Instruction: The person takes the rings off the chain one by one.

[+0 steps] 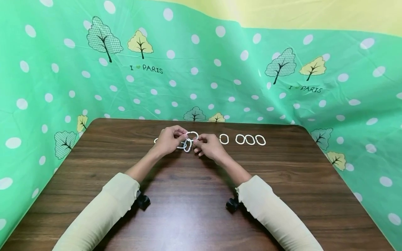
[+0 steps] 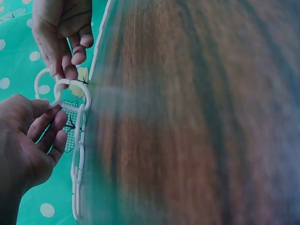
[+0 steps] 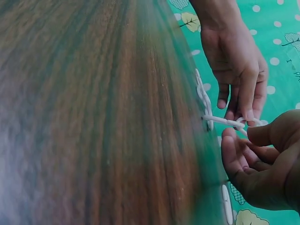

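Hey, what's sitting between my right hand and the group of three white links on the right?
A single white oval link lies between the right hand and the three white links, as the head view shows.

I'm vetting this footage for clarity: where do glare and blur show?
Head: pale glare on the near middle of the wood-grain tabletop, loose white oval links readable; left wrist: tabletop smeared, the joined white chain sharper; right wrist: tabletop streaky and soft, hazing green toward the edge.
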A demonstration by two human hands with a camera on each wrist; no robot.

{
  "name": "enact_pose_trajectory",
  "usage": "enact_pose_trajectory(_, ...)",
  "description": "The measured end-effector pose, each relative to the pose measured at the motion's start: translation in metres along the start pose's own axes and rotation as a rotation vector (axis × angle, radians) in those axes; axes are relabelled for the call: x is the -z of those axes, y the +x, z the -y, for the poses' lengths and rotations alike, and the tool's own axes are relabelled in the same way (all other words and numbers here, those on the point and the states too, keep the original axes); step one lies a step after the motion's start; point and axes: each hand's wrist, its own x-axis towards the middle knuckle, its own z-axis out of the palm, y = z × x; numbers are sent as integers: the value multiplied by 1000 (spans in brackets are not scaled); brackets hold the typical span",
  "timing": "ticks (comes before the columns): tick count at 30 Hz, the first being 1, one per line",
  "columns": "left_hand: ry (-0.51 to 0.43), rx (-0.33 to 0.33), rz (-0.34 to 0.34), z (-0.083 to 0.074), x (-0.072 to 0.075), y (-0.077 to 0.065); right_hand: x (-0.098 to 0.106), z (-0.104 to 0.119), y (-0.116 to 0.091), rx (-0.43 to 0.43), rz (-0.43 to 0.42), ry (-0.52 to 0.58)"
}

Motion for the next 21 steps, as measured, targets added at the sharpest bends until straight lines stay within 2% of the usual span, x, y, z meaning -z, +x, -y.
enact_pose_trajectory(8, -8, 16, 5, 3, 0, 0, -7, -2, 3, 18, -33, 91)
enact_pose_trajectory(14, 1, 9, 33, 5, 0, 0, -7, -1, 3, 35, -38, 117)
enact_pose_trajectory(21, 83, 40, 71, 5, 1, 1, -6, -1, 4, 24, -39, 146)
